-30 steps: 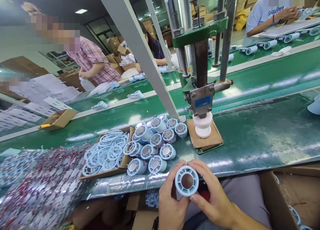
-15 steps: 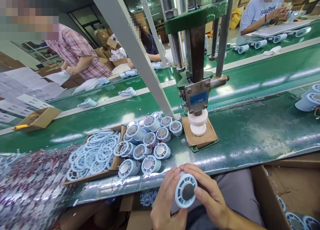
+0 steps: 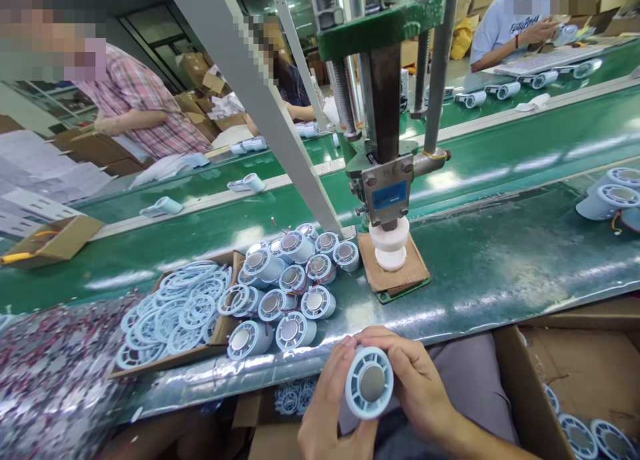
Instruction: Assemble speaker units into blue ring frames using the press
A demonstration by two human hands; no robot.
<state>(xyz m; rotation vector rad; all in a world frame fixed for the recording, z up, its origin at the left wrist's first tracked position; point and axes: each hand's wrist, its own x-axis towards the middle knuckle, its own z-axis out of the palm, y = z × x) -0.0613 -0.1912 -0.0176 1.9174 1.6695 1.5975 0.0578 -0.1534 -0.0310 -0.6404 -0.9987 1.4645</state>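
Both my hands hold one pale blue round housing [image 3: 369,383] with a grey metal disc in its middle, just below the bench's near edge. My left hand [image 3: 327,407] wraps its left side, fingers closed on it. My right hand [image 3: 419,383] grips its right side and top. Ahead lies a pile of several similar blue housings [image 3: 287,283] with red wires. To their left a cardboard tray [image 3: 220,333] holds several flat blue grille rings [image 3: 173,310]. A green press [image 3: 385,173] stands behind, its white die [image 3: 389,243] on a cardboard pad.
A heap of small red-wired parts [image 3: 55,373] fills the near left. A cardboard box [image 3: 575,387] at my right holds more housings. More blue housings [image 3: 607,200] lie at the far right of the bench. A slanted grey post [image 3: 260,107] crosses ahead. Other people work across the green belt.
The housing has turned in my hands: an open hole faced me, now the grey metal disc does. My hands sank slightly lower and the view shifted right.
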